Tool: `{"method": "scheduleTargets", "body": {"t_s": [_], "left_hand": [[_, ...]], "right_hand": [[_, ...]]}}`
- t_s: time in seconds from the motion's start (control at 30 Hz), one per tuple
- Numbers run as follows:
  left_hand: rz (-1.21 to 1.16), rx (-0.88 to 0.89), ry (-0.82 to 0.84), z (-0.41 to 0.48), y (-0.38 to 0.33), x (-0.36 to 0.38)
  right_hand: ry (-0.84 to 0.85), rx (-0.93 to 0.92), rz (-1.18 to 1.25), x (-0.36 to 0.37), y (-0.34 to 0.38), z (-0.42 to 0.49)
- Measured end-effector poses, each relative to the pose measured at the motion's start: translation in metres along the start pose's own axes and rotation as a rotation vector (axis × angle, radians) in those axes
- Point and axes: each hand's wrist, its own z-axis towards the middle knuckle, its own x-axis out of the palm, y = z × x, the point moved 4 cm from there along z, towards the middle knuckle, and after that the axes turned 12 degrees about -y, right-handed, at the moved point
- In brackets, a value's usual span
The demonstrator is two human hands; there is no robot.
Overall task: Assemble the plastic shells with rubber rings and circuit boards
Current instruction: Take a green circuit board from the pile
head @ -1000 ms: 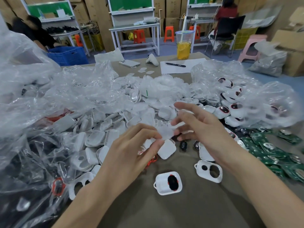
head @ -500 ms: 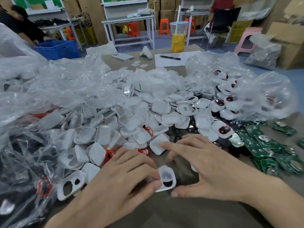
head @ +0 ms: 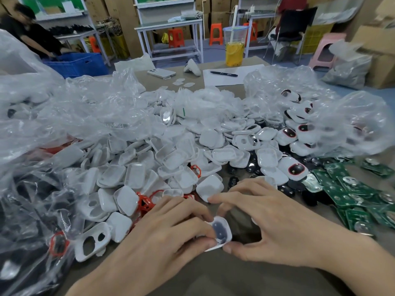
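- White plastic forms the small rounded shell (head: 221, 233) held between both hands at the near part of the brown table (head: 235, 278). Its left side is covered by fingers, and the dark oval in it is blurred.
- Its edge is pinched by the curled fingers and thumb of the left hand (head: 168, 227).
- Its lower rim is gripped by the thumb of the right hand (head: 275, 229), with the fingers arched above.
- Just behind, red rubber rings (head: 146, 201) are half buried in a glossy white heap (head: 171, 161).
- Flat green circuit boards (head: 346, 195) are cut off at the right.
- The left is veiled by crinkled clear bags (head: 64, 120).
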Motion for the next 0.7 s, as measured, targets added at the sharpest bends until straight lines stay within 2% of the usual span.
{"method": "scheduleTargets", "body": {"t_s": [0.7], "left_hand": [[-0.075,0.003,0.101,-0.0046,0.0043,0.0016]], "right_hand": [[-0.009,-0.027,0.030,0.0009,-0.0033,-0.0034]]}}
